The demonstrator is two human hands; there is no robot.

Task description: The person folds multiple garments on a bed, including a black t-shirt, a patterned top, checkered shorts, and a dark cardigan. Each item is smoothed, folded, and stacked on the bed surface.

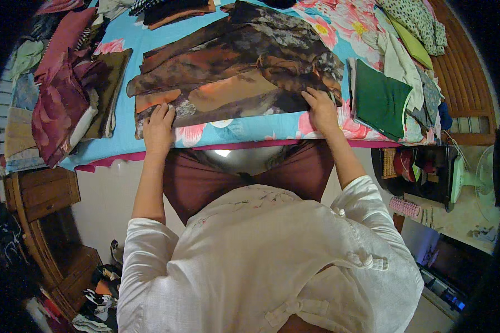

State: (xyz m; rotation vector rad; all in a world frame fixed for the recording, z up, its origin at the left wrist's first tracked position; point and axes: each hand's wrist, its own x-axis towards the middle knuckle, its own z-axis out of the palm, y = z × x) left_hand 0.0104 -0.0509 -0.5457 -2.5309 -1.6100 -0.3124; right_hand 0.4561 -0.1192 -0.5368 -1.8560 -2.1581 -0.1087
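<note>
A brown and black patterned garment of thin, sheer cloth (233,89) lies spread on the bed in front of me, with orange and grey patches and overlapping layers. My left hand (159,125) rests on its near left corner, palm down with the fingers on the cloth. Near the right end, my right hand (323,110) touches the same garment with its fingers bent. Whether those fingers pinch the cloth is hidden.
Under the garment is a blue floral bedsheet (233,134). Maroon clothing (62,108) and a folded brown piece (108,91) lie left. On the right are a folded green cloth (379,98) and more clothes (400,58). Dark folded clothes (175,11) sit at the far side.
</note>
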